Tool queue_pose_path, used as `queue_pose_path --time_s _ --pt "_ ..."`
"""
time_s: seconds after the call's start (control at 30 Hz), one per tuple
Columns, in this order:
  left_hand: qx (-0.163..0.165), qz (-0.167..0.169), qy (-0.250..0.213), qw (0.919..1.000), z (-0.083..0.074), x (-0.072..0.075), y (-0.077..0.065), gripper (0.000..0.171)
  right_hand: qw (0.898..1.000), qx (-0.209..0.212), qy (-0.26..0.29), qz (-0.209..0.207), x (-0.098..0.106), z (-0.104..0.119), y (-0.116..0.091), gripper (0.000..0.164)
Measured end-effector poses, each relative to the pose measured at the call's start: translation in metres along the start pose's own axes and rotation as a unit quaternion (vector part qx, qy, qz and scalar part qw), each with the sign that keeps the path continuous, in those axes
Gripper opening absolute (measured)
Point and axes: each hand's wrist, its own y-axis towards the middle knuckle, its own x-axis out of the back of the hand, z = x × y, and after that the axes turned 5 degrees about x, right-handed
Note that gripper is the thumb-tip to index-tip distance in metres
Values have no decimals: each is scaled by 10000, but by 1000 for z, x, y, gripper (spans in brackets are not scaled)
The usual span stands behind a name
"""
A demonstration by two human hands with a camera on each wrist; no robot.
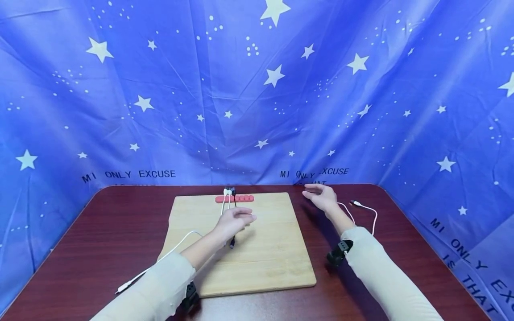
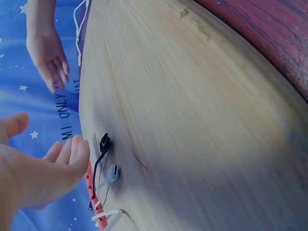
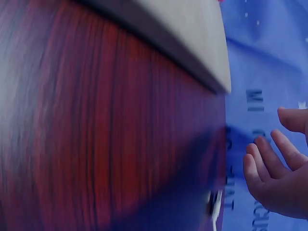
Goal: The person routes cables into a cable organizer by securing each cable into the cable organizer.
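My left hand [image 1: 234,221] hovers over a pale wooden board [image 1: 261,254], fingers loosely extended and holding nothing. Past its fingertips, a red cable holder [image 1: 246,199] lies along the board's far edge, with white cables [image 1: 223,206] and a black one running through it. In the left wrist view, a black plug [image 2: 105,143] and a whitish plug [image 2: 112,173] lie on the board near the left fingers. My right hand [image 1: 322,198] is in the air beyond the board's right side, empty, its fingers slightly bent. Close to it is a white cable [image 1: 375,218] with a dark-tipped plug [image 1: 355,203].
The board rests on a dark red wooden table [image 1: 100,240]. Another white cable [image 1: 172,247] trails off the board's left side to a plug [image 1: 123,287] near the left forearm. A blue star-patterned curtain [image 1: 237,89] hangs behind the table and along its sides.
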Motion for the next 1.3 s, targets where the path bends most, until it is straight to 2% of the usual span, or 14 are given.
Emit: queue_pose_path --time_s 0.3,0.47,0.7,1.03,1.2,1.3 --pt "75 136 -104 9998 -2 -3 5 45 9992 -148 -177 -328 31 -25 1 41" --pt "138 99 -204 9996 -4 -6 7 45 9978 -114 -541 -364 43 -38 0 41" --pt "221 88 -202 9995 -6 -9 6 43 9882 524 -1384 -386 50 -53 2 34" --pt "186 260 -264 9991 -12 -9 5 40 9693 1279 -2097 -123 49 -57 5 27" --pt "178 263 -242 9992 -13 -9 5 38 9609 1446 -2363 -42 47 -57 6 22" --pt "203 258 -165 9993 -12 -8 4 38 9609 1411 -2383 -10 46 -57 6 19"
